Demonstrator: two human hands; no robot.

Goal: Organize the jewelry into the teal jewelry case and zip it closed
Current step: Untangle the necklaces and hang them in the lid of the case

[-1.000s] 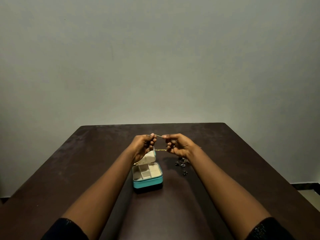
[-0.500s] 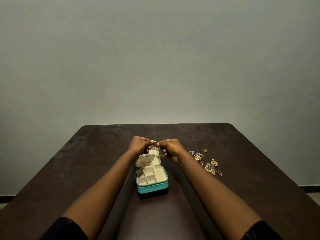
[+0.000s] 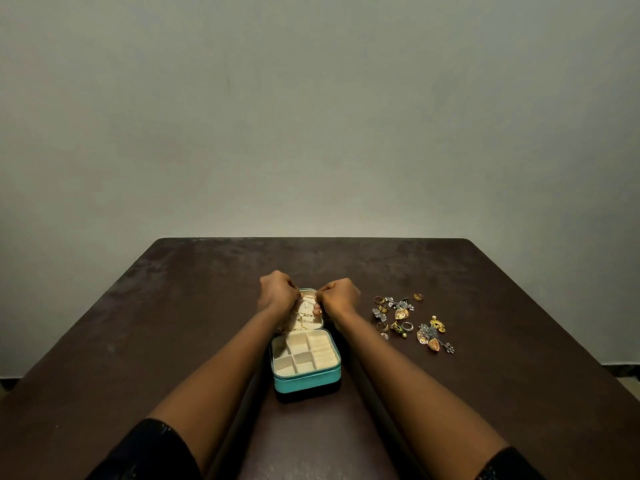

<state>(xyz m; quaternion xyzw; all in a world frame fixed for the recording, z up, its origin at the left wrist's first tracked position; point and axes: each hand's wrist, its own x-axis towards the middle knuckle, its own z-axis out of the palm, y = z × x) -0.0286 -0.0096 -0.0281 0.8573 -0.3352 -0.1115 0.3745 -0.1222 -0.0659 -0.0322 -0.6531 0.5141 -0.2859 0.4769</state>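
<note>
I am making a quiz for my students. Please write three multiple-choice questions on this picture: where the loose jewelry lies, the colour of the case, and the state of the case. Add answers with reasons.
1. Where does the loose jewelry lie, relative to the jewelry case?
A. to its right
B. to its left
C. in its tray
2. What colour is the case's outer wall?
A. red
B. teal
C. white
3. What state is the case in?
A. zipped closed
B. open, compartments empty
C. open, compartments full
Answers: 1 A, the pile lies right of the right hand. 2 B, its near wall is teal. 3 B, the lid lies back, with the left hand and the right holding a gold chain at it; the compartments hold nothing.
</note>
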